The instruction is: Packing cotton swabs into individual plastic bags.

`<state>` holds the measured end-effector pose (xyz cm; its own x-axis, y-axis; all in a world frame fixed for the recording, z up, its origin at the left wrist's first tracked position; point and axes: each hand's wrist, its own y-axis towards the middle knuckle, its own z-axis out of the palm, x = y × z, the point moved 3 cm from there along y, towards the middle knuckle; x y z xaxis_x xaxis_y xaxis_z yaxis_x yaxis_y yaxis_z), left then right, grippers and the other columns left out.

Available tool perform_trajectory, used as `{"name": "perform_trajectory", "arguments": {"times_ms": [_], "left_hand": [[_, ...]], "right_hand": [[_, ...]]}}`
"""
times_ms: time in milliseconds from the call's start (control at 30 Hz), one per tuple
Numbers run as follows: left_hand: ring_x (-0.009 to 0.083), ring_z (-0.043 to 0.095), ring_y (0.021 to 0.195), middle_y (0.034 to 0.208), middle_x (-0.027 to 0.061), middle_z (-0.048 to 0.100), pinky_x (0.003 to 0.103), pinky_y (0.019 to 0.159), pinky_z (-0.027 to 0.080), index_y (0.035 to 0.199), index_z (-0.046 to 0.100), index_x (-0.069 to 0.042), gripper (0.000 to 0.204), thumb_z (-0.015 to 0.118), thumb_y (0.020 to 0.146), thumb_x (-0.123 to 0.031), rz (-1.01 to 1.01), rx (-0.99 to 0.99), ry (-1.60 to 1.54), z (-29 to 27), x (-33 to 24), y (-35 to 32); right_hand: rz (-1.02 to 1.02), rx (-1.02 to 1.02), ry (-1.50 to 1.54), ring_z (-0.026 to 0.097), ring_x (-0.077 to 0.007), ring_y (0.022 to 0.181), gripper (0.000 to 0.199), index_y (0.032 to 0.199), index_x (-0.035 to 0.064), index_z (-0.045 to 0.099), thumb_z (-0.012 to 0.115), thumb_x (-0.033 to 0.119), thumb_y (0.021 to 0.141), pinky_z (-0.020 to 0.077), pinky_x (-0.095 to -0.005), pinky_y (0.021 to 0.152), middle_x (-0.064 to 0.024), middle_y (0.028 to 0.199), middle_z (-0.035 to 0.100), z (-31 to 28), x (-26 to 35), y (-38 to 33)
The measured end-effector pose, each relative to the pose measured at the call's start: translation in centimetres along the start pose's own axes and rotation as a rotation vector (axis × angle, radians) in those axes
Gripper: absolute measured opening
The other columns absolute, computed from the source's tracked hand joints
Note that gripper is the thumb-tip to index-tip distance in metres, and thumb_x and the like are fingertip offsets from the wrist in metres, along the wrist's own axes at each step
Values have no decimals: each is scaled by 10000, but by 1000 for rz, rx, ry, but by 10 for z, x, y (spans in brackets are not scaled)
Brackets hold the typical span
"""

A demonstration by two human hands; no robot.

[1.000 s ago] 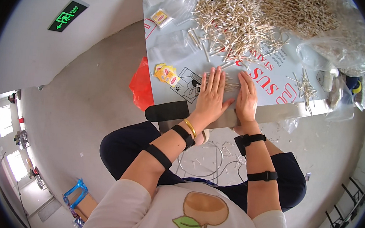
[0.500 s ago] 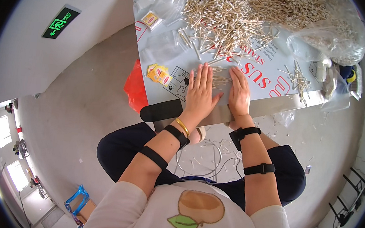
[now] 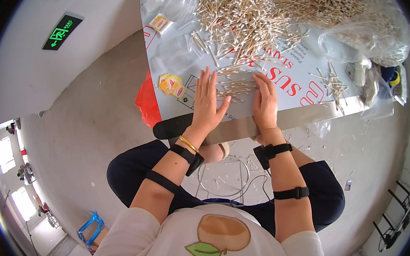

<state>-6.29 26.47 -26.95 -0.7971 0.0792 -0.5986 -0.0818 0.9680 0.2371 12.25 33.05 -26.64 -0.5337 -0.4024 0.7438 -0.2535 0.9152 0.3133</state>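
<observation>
Between my two hands lies a small batch of cotton swabs (image 3: 236,87), roughly side by side and pointing across the table. My left hand (image 3: 208,104) is at their left ends, fingers stretched out and thumb apart. On the other side my right hand (image 3: 266,106) stands on its edge, its fingers extended and slightly bent beside the swabs' right ends. Neither hand grips anything. Beyond them a big loose heap of cotton swabs (image 3: 251,23) spreads over the table (image 3: 289,100). A few swabs lie between the heap and my fingertips.
Yellow-and-white labels (image 3: 172,85) lie left of my left hand. Clear plastic bags (image 3: 177,53) and a small labelled packet (image 3: 160,24) are farther back. A smaller swab pile (image 3: 334,85) sits right, near a large clear bag (image 3: 385,38). A black pad (image 3: 172,126) covers the front left corner.
My left hand has moved left, widening the gap between my hands and baring more of the swabs. My right hand has shifted only slightly, and the view has moved a little.
</observation>
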Motion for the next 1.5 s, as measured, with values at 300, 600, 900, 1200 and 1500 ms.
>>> {"name": "perform_trajectory", "arguments": {"times_ms": [300, 600, 900, 1200, 1500], "left_hand": [[459, 310, 1509, 1647, 216, 297, 592, 1244, 245, 1544, 372, -67, 726, 682, 922, -274, 65, 18, 28, 8, 0, -3], [472, 312, 1503, 1646, 240, 288, 573, 1245, 264, 1556, 337, -56, 788, 699, 867, -181, 42, -13, -70, 3, 1, -4], [436, 388, 1442, 1558, 196, 391, 527, 1178, 361, 1376, 539, -63, 593, 634, 796, 11, -71, -64, -180, -24, 16, -19], [421, 433, 1357, 1454, 139, 453, 570, 1167, 330, 1263, 606, -105, 517, 818, 796, -166, -114, -144, -16, -23, 18, -23], [273, 542, 1256, 1291, -13, 595, 509, 1138, 343, 933, 689, -193, 241, 848, 758, -146, -72, -194, 119, -19, 7, -28]], "right_hand": [[-86, 242, -279, 573, -270, 1000, 126, 932, 107, 687, 763, 102, 830, 463, -413, 907, -54, 1001, 575, 7, 6, 34], [-174, 227, -290, 601, -252, 986, 110, 924, 127, 693, 755, 87, 843, 463, -424, 888, -34, 965, 617, -6, 9, 35], [82, -129, -401, 619, -331, 1022, 194, 971, 76, 706, 758, -8, 804, 476, -463, 918, -98, 1003, 659, -81, -29, 24], [-33, 296, -105, 557, -303, 944, 182, 954, 97, 700, 778, 52, 796, 466, -424, 856, -70, 975, 592, 6, 22, -5], [-91, 241, -205, 544, -269, 948, 175, 948, 129, 709, 780, 61, 804, 428, -400, 851, -30, 966, 578, -4, 21, -1]]}}
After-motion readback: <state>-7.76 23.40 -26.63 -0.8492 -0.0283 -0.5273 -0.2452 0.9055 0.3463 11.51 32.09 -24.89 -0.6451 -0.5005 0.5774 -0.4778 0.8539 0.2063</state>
